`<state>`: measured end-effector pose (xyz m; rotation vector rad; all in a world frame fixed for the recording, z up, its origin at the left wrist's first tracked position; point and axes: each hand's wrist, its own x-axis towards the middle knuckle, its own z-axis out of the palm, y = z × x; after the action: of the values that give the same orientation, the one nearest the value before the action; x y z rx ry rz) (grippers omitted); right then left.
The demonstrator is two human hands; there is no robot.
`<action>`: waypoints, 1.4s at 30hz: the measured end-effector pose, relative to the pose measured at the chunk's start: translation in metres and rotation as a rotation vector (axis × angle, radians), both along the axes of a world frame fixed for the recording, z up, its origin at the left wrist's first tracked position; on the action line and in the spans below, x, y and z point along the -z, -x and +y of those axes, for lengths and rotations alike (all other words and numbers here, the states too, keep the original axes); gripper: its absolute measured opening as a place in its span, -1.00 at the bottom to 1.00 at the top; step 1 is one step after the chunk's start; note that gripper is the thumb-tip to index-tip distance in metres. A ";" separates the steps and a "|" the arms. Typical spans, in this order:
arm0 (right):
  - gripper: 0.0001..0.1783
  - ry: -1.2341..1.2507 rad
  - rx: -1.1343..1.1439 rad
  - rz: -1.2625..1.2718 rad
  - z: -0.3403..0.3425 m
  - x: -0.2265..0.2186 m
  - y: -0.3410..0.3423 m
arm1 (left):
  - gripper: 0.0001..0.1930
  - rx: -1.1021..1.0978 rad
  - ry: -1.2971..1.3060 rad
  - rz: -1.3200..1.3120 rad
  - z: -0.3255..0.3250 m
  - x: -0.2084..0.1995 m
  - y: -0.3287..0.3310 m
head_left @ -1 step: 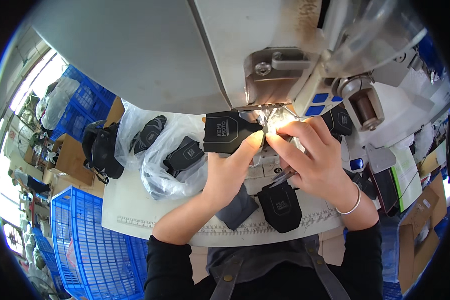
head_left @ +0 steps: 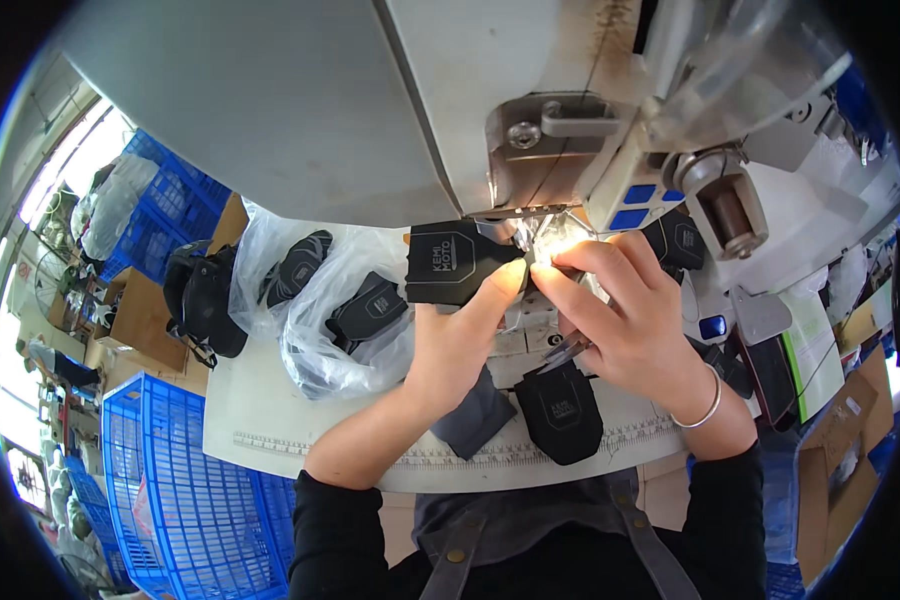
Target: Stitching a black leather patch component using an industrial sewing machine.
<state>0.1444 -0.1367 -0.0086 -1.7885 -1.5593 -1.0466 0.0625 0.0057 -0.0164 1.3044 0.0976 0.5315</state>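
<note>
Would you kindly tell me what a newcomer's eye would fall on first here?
Probably the bright light under the sewing machine, at upper centre, with the left hand and right hand close together just below it, by a black piece. Next might come the large blue basket at lower left, beside the pale table.
</note>
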 end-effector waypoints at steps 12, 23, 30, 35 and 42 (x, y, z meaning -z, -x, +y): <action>-0.54 0.008 -0.067 0.007 -0.005 -0.003 -0.006 | -0.92 -0.009 0.013 0.016 -0.001 0.004 0.003; -0.55 0.028 -0.034 -0.007 -0.003 -0.004 -0.005 | -0.93 0.049 0.053 0.044 0.007 0.004 -0.001; -0.55 0.022 -0.024 -0.009 -0.003 -0.002 -0.005 | -0.93 0.050 0.092 0.101 0.006 -0.008 -0.004; -0.53 0.015 -0.029 -0.008 -0.002 -0.003 -0.004 | -0.91 0.023 0.063 0.066 0.008 -0.003 -0.010; -0.51 0.014 -0.029 0.001 -0.002 -0.002 -0.003 | -0.87 0.013 0.092 0.032 0.010 0.000 -0.012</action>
<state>0.1472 -0.1382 -0.0061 -1.7695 -1.5909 -1.0235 0.0748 0.0159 -0.0162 1.2236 0.1387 0.4897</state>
